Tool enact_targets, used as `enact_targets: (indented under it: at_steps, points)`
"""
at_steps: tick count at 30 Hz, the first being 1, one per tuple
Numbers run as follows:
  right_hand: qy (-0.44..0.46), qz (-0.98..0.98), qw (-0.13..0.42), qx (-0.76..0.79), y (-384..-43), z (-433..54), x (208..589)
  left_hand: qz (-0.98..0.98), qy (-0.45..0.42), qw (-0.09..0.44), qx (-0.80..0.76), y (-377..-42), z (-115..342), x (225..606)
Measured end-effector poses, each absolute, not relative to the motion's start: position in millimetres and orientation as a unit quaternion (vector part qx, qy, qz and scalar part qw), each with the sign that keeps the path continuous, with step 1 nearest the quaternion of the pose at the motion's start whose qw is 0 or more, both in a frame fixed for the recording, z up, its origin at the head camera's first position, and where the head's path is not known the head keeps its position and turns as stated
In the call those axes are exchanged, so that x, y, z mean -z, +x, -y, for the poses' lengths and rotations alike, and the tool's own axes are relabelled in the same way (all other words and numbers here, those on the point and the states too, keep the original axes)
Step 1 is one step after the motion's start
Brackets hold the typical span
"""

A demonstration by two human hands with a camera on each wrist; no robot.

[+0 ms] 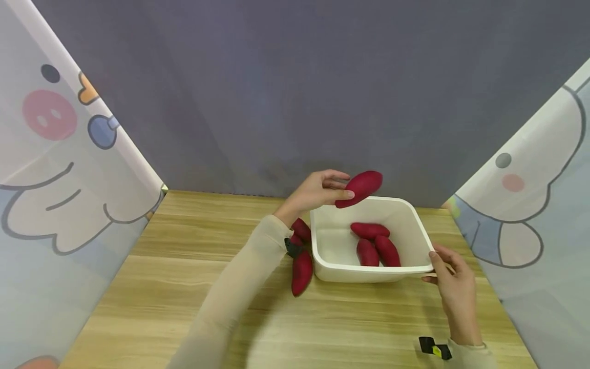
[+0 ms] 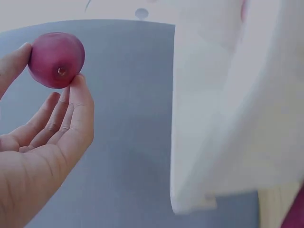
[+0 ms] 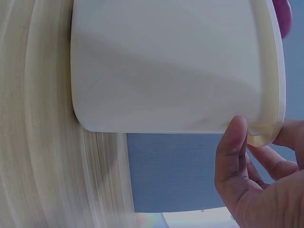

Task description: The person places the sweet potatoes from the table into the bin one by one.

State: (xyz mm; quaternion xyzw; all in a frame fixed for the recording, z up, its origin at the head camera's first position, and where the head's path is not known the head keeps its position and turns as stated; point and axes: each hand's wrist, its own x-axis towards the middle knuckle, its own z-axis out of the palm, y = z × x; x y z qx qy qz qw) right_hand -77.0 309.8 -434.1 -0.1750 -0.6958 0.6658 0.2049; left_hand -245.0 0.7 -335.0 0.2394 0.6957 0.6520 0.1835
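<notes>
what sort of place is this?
Probably a small staged recording booth: a wood-grain tabletop, a plain grey backdrop behind it, and cartoon-print sheets on both sides.

Left of the white plastic rectangular bin (image 1: 359, 275), a cream cloth sleeve (image 1: 244, 277) partly hid the dark red oblong pieces (image 1: 302, 230), their count unclear. The bin's near wall covered the lower ends of two red pieces (image 1: 387, 251) inside. In the left wrist view, the bin ran past the top and right edges; in the right wrist view, a blurred purplish-red shape (image 3: 284, 18) beyond its rim was cut off.
</notes>
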Motion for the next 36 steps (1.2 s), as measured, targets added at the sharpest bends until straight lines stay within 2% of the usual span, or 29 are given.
enact_targets:
  at_steps: [9,16,28,36]
  points:
    - [-0.176,0.698,0.208,-0.662,-76.5,-307.5,434.9,-0.690,0.271,0.190,-0.644,-251.7,-46.1,326.1]
    - [-0.177,0.692,0.209,-0.668,-75.3,-304.4,434.8,-0.692,0.276,0.202,-0.636,-252.1,-68.3,335.3]
    - [-0.168,0.692,0.204,-0.672,-72.8,-300.3,430.1,-0.706,0.236,0.273,-0.609,-251.5,-79.9,373.3]
    - [-0.167,0.691,0.208,-0.672,-72.9,-301.1,430.4,-0.703,0.245,0.281,-0.606,-251.2,-80.1,376.7]
